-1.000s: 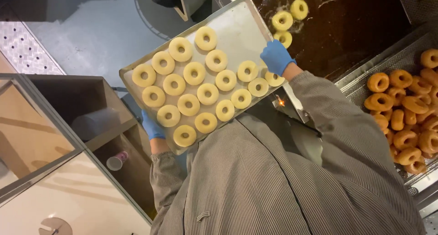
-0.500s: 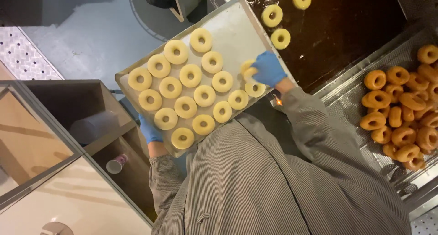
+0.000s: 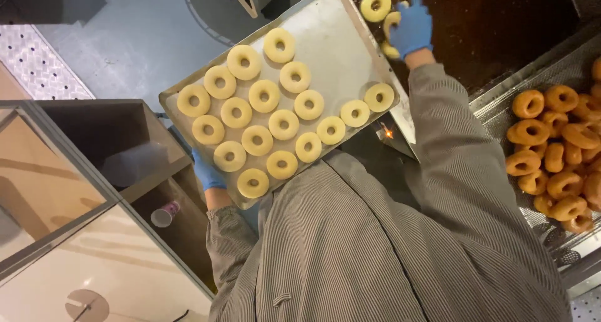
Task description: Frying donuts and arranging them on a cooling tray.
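The left hand [image 3: 206,173] grips the metal tray [image 3: 338,43] of raw dough rings [image 3: 264,95] from beneath at its seven o'clock edge, while the right hand [image 3: 411,26], at one o'clock, pinches a dough ring [image 3: 389,28] over the dark fryer oil [image 3: 501,15], with fried doughnuts [image 3: 554,140] at three o'clock.

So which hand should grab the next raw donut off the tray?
Probably the right hand. It hangs over the dark fryer oil holding a raw donut, so it is the free, working one. The left hand is under the tray, gripping its edge, and looks needed to hold it up.
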